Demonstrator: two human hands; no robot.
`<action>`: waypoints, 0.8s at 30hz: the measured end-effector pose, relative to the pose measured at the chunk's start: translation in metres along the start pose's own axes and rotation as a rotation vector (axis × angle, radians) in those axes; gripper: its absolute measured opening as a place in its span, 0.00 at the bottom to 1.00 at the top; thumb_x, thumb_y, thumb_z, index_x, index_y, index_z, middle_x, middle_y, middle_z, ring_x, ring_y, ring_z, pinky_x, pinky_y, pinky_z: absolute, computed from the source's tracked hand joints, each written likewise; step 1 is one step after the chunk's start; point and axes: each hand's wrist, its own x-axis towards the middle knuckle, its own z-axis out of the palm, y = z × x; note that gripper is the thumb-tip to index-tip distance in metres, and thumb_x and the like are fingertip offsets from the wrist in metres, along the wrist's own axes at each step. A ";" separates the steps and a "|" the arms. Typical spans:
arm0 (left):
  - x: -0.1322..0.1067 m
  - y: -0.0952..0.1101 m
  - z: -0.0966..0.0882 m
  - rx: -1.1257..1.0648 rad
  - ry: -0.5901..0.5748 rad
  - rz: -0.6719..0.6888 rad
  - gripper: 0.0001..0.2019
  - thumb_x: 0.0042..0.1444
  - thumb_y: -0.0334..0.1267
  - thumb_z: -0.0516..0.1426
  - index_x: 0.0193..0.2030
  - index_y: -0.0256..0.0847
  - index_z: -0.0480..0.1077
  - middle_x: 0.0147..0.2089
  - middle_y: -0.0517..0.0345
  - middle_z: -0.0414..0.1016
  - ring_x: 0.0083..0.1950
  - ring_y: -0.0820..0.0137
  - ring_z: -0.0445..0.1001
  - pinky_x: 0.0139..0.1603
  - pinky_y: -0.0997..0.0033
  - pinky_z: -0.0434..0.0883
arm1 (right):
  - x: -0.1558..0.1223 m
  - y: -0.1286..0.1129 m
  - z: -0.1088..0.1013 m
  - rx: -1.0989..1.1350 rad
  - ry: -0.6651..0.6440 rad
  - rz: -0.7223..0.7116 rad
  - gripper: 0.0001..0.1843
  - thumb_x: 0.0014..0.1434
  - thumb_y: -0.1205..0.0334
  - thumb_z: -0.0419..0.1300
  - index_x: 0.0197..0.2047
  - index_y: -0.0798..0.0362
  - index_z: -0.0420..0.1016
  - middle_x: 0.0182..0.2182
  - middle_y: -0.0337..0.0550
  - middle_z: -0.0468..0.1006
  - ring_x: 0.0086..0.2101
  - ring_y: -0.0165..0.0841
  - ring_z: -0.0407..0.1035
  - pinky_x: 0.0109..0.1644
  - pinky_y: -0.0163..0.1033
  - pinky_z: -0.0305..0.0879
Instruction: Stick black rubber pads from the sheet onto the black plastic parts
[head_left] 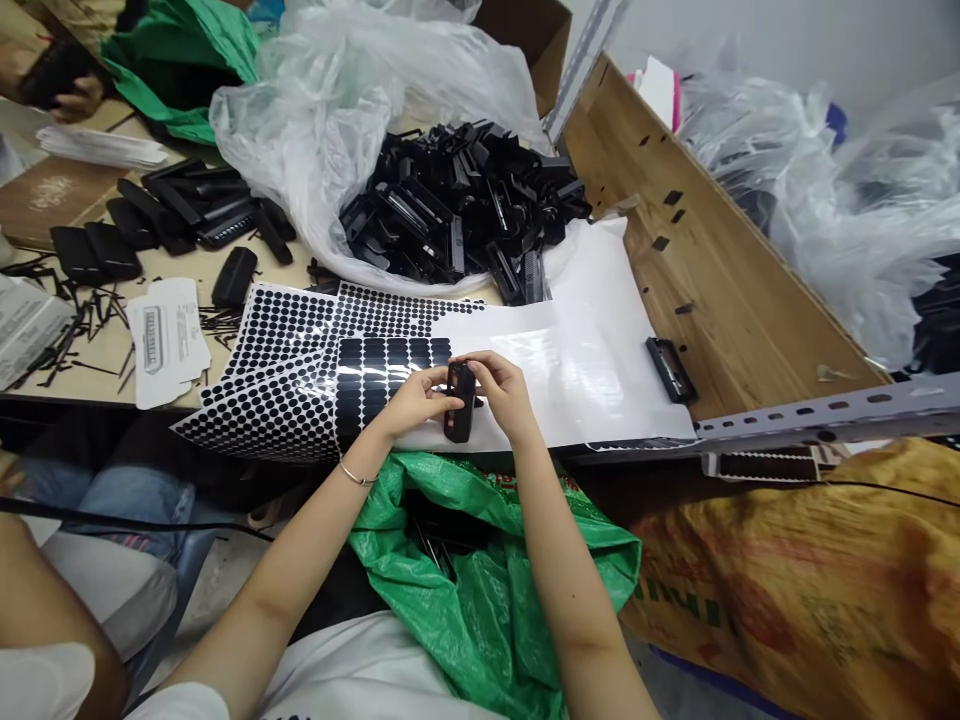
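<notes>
A small black plastic housing (460, 405) with openings along one side stands tilted between my hands, over the white backing sheet. My left hand (416, 400) pinches it from the left with thumb and fingers. At its upper right edge, my right hand (501, 385) closes its thumb and fingertips on it; whether a small piece is also between them I cannot make out. Just left of my hands lie sheets of black round stickers (281, 330) and a strip sheet of larger black stickers (367, 375). Behind is a heap of similar black plastic parts (457, 200) on clear plastic film.
A green woven bag (480, 590) lies open below my hands. One black part (670, 370) rests by the wooden board (720, 220) on the right. Black cases (187, 205) and printed cards (166, 340) lie to the left. Another person's arm (52, 600) shows at lower left.
</notes>
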 end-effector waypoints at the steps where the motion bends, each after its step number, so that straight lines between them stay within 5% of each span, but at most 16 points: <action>1: 0.000 0.000 0.000 0.001 -0.002 -0.002 0.23 0.40 0.41 0.69 0.43 0.36 0.72 0.50 0.47 0.76 0.25 0.76 0.74 0.27 0.73 0.75 | -0.001 0.001 0.000 -0.016 0.009 -0.023 0.16 0.55 0.45 0.60 0.38 0.48 0.77 0.40 0.41 0.81 0.41 0.36 0.74 0.41 0.41 0.73; 9: 0.000 -0.001 0.000 -0.003 0.016 0.011 0.23 0.41 0.43 0.69 0.43 0.36 0.71 0.48 0.49 0.76 0.24 0.76 0.74 0.26 0.72 0.75 | -0.002 0.008 0.005 -0.150 0.052 -0.208 0.15 0.62 0.48 0.54 0.42 0.46 0.77 0.43 0.42 0.81 0.47 0.37 0.73 0.55 0.45 0.68; 19: -0.001 -0.001 0.000 0.023 0.032 0.000 0.21 0.41 0.42 0.69 0.40 0.36 0.71 0.40 0.54 0.74 0.27 0.75 0.74 0.28 0.72 0.75 | -0.010 0.011 -0.005 -0.100 -0.145 -0.184 0.20 0.61 0.54 0.56 0.56 0.44 0.68 0.58 0.44 0.72 0.50 0.37 0.72 0.57 0.46 0.68; 24: -0.004 0.002 0.002 0.043 0.007 -0.019 0.21 0.41 0.43 0.69 0.39 0.36 0.71 0.37 0.57 0.74 0.26 0.75 0.73 0.27 0.73 0.76 | -0.015 0.017 -0.007 -0.037 -0.188 -0.188 0.24 0.59 0.52 0.59 0.58 0.44 0.64 0.63 0.45 0.64 0.61 0.37 0.61 0.63 0.46 0.63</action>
